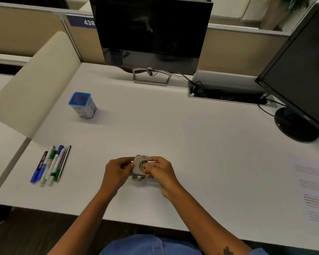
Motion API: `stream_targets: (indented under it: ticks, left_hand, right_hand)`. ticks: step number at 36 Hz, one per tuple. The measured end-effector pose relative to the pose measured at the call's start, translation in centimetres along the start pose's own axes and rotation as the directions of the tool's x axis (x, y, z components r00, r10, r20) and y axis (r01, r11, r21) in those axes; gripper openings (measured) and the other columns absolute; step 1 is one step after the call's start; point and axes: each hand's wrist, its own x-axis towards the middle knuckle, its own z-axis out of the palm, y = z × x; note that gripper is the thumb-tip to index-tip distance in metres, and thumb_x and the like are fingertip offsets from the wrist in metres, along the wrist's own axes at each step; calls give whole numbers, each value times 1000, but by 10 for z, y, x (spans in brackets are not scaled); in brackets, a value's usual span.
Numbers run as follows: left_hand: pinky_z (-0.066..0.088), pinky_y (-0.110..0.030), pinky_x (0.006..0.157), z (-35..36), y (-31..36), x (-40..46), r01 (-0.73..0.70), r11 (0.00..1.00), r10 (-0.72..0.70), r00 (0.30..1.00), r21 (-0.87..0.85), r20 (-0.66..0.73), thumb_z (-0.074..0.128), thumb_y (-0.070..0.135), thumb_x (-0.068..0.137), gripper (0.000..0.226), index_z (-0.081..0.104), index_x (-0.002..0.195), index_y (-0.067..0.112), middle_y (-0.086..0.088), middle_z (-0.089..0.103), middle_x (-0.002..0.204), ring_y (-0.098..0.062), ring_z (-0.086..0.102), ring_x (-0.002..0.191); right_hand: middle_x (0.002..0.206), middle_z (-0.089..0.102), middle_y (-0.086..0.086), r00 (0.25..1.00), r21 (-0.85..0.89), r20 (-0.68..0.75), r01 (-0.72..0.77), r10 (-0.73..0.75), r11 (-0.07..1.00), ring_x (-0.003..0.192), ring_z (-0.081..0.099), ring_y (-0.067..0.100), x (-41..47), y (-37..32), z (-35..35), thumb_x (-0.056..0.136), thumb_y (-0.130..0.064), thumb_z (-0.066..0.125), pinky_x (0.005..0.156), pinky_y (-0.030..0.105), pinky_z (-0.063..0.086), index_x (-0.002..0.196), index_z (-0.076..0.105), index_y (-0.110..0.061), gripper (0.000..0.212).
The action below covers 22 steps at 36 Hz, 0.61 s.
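**1. Work item**
- Grey device (139, 167): small, metal-look, round silver stud at the far end. Exact type cannot be told.
- Pos.: centre-front of the white desk (191, 135), between both hands, long axis running roughly away from the person. Near end sits low over the desk top; contact w/ the surface cannot be told.

**2. Hands**
- Left hand (118, 172): grasping the device's left side, fingers curled, thumb tip against the device's left edge.
- Right hand (160, 172): grasping the device's right side, fingers curled in against it, thumb lying along the top.
- Both forearms come in from the bottom edge, converging on the device.

**3. Surroundings**
- Pens and markers (50, 166): one group lying side by side, front-left of the desk, well apart from the left hand. Blue, green, white and black barrels.
- Blue-rimmed cup marked "BIN" (82, 104): upright, left-rear, beyond the pens.
- Dell monitor (151, 30): rear centre, screen dark, on a grey frame stand (151, 78).
- 2nd monitor (302, 70): right edge, screen dark, on a round black base (296, 126).
- Cable tray (226, 89): recessed at the rear, between the two monitors, w/ black cables in it.
- Printed sheet (315, 196): flat at the front-right; text too blurred to read.
- Partition label "438" (81, 21): rear-left.
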Motion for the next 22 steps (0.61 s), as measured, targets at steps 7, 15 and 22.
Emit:
stream_targets:
  ticks: [7, 15, 22]
  left_hand:
    - [65, -31, 82, -60, -48, 7, 60, 998, -58, 996, 21, -70, 71, 6, 96, 30, 76, 125, 9, -6, 81, 102, -12, 78, 87]
    - [64, -42, 89, -113, -90, 13, 127, 992, -120, 977, 26, -177, 69, 3, 96, 32, 73, 127, 4, -16, 78, 114, -24, 76, 97]
    - [51, -10, 74, -143, -109, 10, 193, 981, -183, 948, 12, -260, 69, 4, 96, 33, 71, 129, 4, -15, 76, 117, -6, 69, 88]
  right_hand:
    - [117, 76, 12, 992, 8, 118, -44, 42, 999, 105, 77, 24, 7, 5, 74, 90, -4, 71, 83, 33, 67, 118, 71, -13, 30]
    - [129, 70, 12, 963, 2, 253, -93, 90, 996, 116, 72, 27, 10, 7, 143, 95, -11, 72, 93, 40, 65, 124, 71, -14, 29]
    - [128, 71, 11, 929, -8, 353, -121, 116, 993, 111, 75, 26, 14, 12, 185, 97, -19, 74, 94, 38, 65, 125, 72, -15, 28]
